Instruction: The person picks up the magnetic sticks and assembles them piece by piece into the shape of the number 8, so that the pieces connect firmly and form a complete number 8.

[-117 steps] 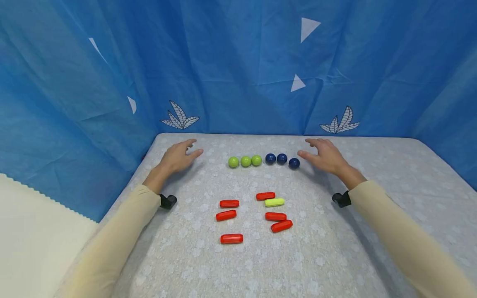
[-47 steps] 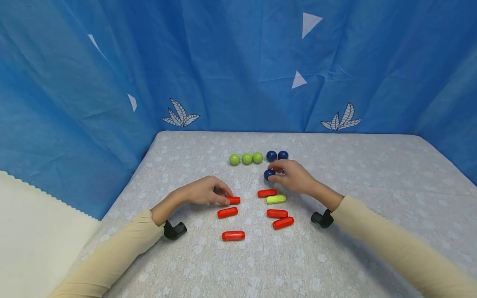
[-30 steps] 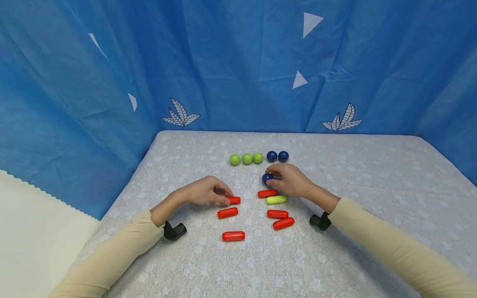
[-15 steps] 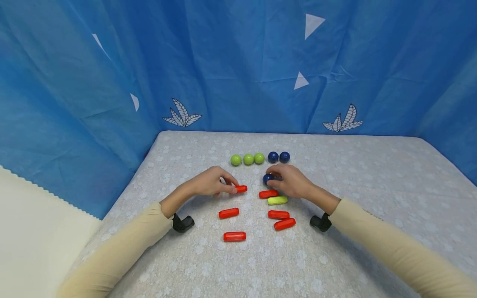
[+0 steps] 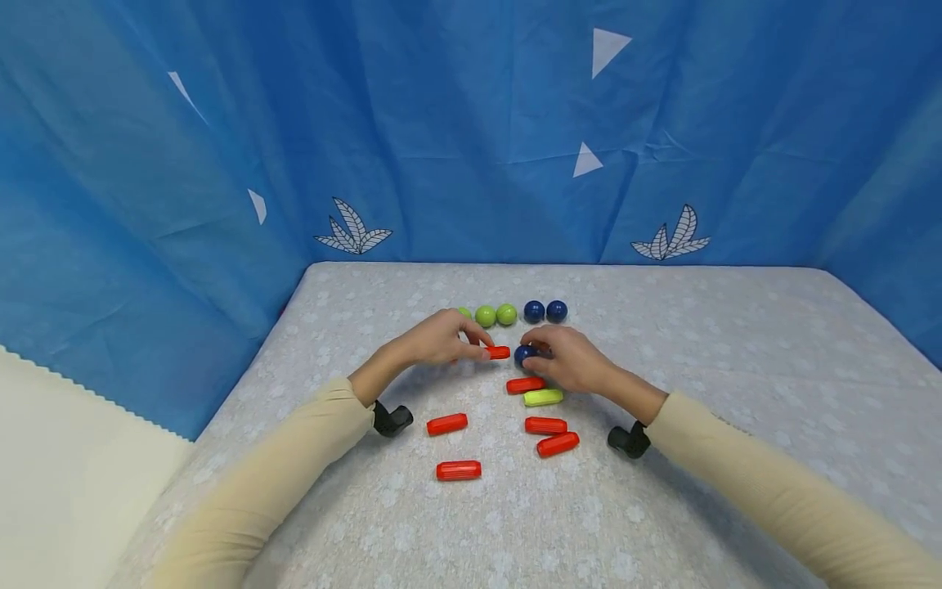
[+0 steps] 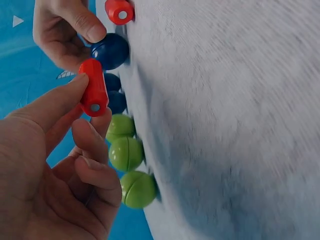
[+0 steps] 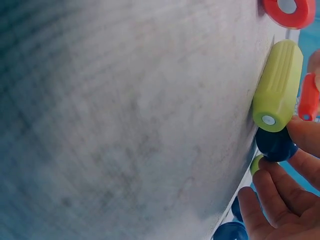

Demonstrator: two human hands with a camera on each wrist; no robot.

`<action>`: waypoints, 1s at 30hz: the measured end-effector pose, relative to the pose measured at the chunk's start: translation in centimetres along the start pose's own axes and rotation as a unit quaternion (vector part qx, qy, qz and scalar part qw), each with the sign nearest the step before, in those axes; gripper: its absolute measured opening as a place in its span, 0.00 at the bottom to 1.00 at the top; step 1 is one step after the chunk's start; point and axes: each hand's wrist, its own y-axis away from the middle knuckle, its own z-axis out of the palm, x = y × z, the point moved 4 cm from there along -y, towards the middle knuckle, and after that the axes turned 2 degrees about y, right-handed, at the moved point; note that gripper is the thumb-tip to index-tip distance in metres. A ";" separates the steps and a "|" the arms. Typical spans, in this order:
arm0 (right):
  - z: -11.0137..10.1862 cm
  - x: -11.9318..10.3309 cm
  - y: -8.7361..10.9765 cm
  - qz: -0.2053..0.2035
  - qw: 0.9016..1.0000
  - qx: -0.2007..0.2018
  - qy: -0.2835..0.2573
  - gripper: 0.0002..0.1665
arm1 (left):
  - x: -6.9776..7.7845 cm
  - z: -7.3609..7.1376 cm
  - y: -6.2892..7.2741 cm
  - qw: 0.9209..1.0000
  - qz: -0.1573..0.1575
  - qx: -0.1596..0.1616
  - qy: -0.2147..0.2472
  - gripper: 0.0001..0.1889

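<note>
My left hand [image 5: 445, 337] pinches a red rod [image 5: 499, 352] between thumb and fingertips; a silvery disc shows on the rod's end in the left wrist view. Facing it, my right hand [image 5: 577, 360] holds a dark blue ball [image 5: 523, 356] between thumb and fingers. In the head view a narrow gap separates the rod's right end from this ball. Just below the right hand lie another red rod [image 5: 525, 385] and a yellow-green rod [image 5: 543, 397]. In the right wrist view the yellow-green rod [image 7: 278, 87] partly hides the held ball [image 7: 276, 145].
Behind the hands stands a row of green balls [image 5: 485, 316] and two dark blue balls [image 5: 556, 311]; the leftmost green one is partly covered by my left hand. Nearer lie red rods at left [image 5: 446, 424] and right [image 5: 545, 425] on the pale patterned cloth [image 5: 383, 523]. Blue curtains hang behind.
My left hand has picked up the red rod and carried it right and away from me, close to the ball. Earlier, my right hand took the blue ball from the row's right end; lately it stays nearly still.
</note>
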 end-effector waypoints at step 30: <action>-0.2 0.1 0.0 0.009 1.000 0.001 0.000 0.18 | -0.7 0.8 -1.3 0.999 -0.039 0.018 0.006 0.10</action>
